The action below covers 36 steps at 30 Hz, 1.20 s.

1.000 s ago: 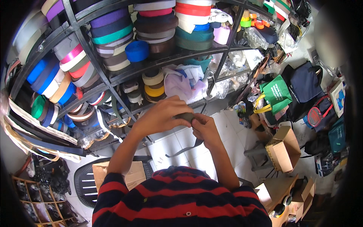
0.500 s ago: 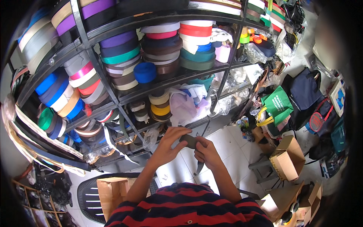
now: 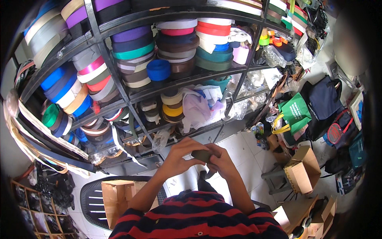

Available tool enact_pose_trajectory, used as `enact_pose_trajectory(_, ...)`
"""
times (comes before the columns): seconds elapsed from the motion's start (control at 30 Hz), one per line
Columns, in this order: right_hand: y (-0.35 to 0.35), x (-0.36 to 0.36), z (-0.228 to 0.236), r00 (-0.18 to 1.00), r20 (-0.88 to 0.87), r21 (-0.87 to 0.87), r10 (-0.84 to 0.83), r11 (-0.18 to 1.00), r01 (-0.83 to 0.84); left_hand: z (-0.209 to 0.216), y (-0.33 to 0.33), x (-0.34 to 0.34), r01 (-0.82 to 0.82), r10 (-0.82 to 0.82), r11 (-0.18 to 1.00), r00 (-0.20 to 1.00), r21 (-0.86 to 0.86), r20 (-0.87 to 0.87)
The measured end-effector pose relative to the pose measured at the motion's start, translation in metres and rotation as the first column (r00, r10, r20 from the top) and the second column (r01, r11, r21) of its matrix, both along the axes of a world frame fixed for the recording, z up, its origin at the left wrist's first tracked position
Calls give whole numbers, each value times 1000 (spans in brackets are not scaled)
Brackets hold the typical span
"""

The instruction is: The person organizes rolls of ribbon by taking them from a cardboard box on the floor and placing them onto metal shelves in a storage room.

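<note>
Between my hands, in front of my chest, is a small roll of dark olive webbing strap [image 3: 201, 155]. My left hand [image 3: 181, 157] curls round its left side, fingers over the far edge and thumb along the near edge. My right hand [image 3: 221, 158] pinches the roll's right side with thumb and fingers. A short loose end of the strap [image 3: 209, 173] hangs below my right hand. Beyond my hands stands a black shelf rack [image 3: 167, 85] stacked with many-coloured webbing rolls, a blue roll [image 3: 158, 70] among them.
On the left, a black chair [image 3: 93, 199] holds an open cardboard box [image 3: 115, 195]. To the right, another cardboard box [image 3: 302, 169] rests on a grey stool [image 3: 274, 179]. Farther right lie a green bag [image 3: 295, 113] and a red racket [image 3: 336, 132]. White floor tiles [image 3: 246, 171] lie below.
My hands have drawn closer together on the roll, and the hanging strap end looks shorter. The view has shifted slightly, moving the shelf to the right in the picture.
</note>
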State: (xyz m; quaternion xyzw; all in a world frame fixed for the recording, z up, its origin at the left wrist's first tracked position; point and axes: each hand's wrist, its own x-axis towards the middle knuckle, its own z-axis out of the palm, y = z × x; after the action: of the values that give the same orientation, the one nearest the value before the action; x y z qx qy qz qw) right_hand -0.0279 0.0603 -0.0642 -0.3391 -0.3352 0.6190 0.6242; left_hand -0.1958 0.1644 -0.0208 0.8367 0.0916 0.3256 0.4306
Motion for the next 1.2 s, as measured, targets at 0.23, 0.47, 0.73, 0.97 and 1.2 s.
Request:
enact_pose_trajectory(0.23,7,2,-11,984,176,-102,-21,994,39,2,-3,-6,-97,98,994,995,56,-15)
enact_pose_trajectory(0.47,7,0,-17,951,311,-195,5,979,59,-6,3,-8,-34,40,996,996,78,-76)
enact_pose_trajectory(0.73,9,-1,-12,930,368,-177,3,982,67,-14,4,-5,-23,24,1000,998,19,-53)
enact_pose_trajectory(0.97,10,5,-26,976,-31,-50,214,975,-215,-31,5,-7,-52,61,986,997,-157,49)
enact_pose_trajectory(1.2,14,-5,-18,979,195,-220,59,975,-15,-9,-2,-14,-110,130,974,987,197,-94)
